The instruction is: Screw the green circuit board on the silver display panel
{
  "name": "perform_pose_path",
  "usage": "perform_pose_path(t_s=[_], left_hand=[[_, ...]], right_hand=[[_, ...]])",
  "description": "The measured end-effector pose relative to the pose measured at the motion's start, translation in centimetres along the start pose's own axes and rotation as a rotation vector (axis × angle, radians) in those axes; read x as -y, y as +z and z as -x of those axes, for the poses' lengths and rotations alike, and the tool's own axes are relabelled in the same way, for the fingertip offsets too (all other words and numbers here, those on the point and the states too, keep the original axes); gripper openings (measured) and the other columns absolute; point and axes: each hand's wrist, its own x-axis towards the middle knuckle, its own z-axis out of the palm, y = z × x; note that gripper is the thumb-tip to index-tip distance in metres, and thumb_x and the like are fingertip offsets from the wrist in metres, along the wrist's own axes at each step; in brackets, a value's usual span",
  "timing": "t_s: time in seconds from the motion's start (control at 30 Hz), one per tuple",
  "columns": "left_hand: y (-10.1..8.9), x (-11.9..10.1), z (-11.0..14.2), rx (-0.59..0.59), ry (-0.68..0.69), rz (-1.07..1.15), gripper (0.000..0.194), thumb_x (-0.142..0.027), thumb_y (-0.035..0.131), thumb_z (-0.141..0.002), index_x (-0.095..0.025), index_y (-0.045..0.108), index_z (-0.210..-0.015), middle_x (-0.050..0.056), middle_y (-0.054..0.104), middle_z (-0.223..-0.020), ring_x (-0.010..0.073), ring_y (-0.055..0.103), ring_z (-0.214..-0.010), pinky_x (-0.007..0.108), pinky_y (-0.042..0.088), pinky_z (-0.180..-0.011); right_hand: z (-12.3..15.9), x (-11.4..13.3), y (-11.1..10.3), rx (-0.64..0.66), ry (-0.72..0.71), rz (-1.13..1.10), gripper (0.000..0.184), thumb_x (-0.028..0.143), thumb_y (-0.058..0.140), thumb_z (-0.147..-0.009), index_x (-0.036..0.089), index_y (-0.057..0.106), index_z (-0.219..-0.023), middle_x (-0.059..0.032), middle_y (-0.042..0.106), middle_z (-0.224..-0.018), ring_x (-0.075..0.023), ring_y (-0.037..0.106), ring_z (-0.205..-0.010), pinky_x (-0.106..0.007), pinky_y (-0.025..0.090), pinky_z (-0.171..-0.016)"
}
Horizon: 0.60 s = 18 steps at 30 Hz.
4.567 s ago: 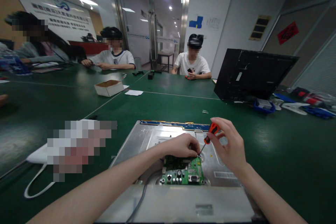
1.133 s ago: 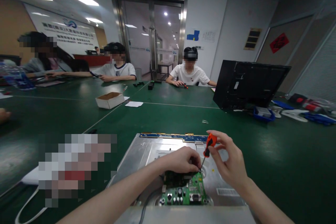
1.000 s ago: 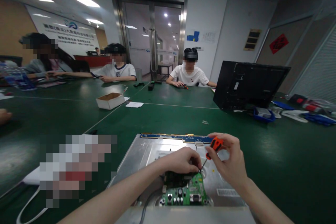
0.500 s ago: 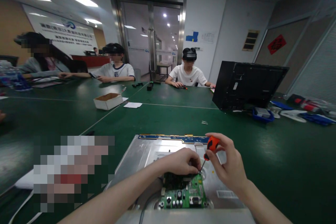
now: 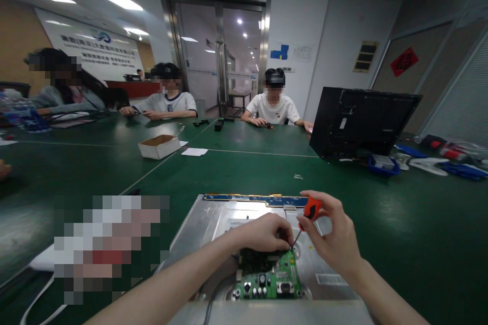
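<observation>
A red and black screwdriver point(image 5: 311, 208) is gripped by the handle in my right hand point(image 5: 337, 233). It leans to the right, its tip at the upper right corner of a green circuit board point(image 5: 284, 274). My left hand point(image 5: 269, 233) lies over the board's upper edge, fingers curled and pinched close to the screwdriver tip. What those fingers hold, if anything, is hidden. The board sits on the metal back of a display panel point(image 5: 206, 233), which has a narrow blue board point(image 5: 244, 198) along its far edge. A grey cable point(image 5: 213, 294) runs from the board toward me.
On the green table point(image 5: 244, 167) stand an open white box point(image 5: 158, 148) and a black monitor casing point(image 5: 362, 122). A blue tray point(image 5: 383, 165) and gloves point(image 5: 427, 165) lie at right. A blurred white object point(image 5: 110, 233) is at left. Several people sit across the table.
The view has tilted up since the earliest frame, so the panel appears lower. My right hand's fingers have shifted round the screwdriver handle, and its tilt has varied; the tip stays at the board's corner.
</observation>
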Motion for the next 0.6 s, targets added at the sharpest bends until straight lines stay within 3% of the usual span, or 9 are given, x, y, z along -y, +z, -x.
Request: perform_pose_path(t_s=[0.13, 0.37, 0.5, 0.6], left_hand=[[0.0, -0.03, 0.0, 0.0, -0.007, -0.007, 0.011, -0.008, 0.068, -0.074, -0.016, 0.073, -0.081, -0.002, 0.067, -0.073, 0.0122, 0.058, -0.068, 0.02, 0.044, -0.066], [-0.03, -0.18, 0.05, -0.002, 0.008, -0.014, 0.012, -0.008, 0.067, -0.075, -0.017, 0.073, -0.08, -0.003, 0.066, -0.072, 0.0121, 0.057, -0.066, 0.02, 0.044, -0.065], [-0.07, -0.3, 0.07, 0.003, 0.019, -0.008, 0.009, -0.009, 0.067, -0.076, -0.016, 0.072, -0.08, -0.003, 0.066, -0.071, 0.0126, 0.059, -0.066, 0.022, 0.044, -0.067], [-0.08, -0.34, 0.1, 0.006, 0.023, -0.005, 0.008, -0.01, 0.067, -0.077, -0.016, 0.071, -0.08, -0.003, 0.064, -0.069, 0.0118, 0.058, -0.065, 0.021, 0.044, -0.065]], right_hand=[[0.24, -0.23, 0.2, -0.055, 0.026, 0.014, 0.028, 0.028, 0.063, -0.094, 0.025, 0.05, -0.119, -0.006, 0.073, -0.098, -0.0166, 0.071, -0.068, -0.028, 0.062, -0.058], [-0.12, 0.02, -0.05, -0.003, -0.019, -0.005, 0.032, 0.02, 0.055, -0.097, 0.027, 0.05, -0.128, -0.0083, 0.068, -0.111, -0.0161, 0.072, -0.073, -0.028, 0.062, -0.058], [-0.36, 0.01, -0.3, 0.051, -0.041, 0.033, 0.036, 0.015, 0.046, -0.1, 0.029, 0.053, -0.133, -0.0095, 0.067, -0.115, -0.0194, 0.073, -0.087, -0.031, 0.063, -0.064], [-0.24, -0.12, -0.25, 0.035, -0.031, 0.027, 0.033, 0.019, 0.051, -0.099, 0.027, 0.051, -0.132, -0.0094, 0.069, -0.112, -0.0191, 0.073, -0.084, -0.03, 0.063, -0.062]])
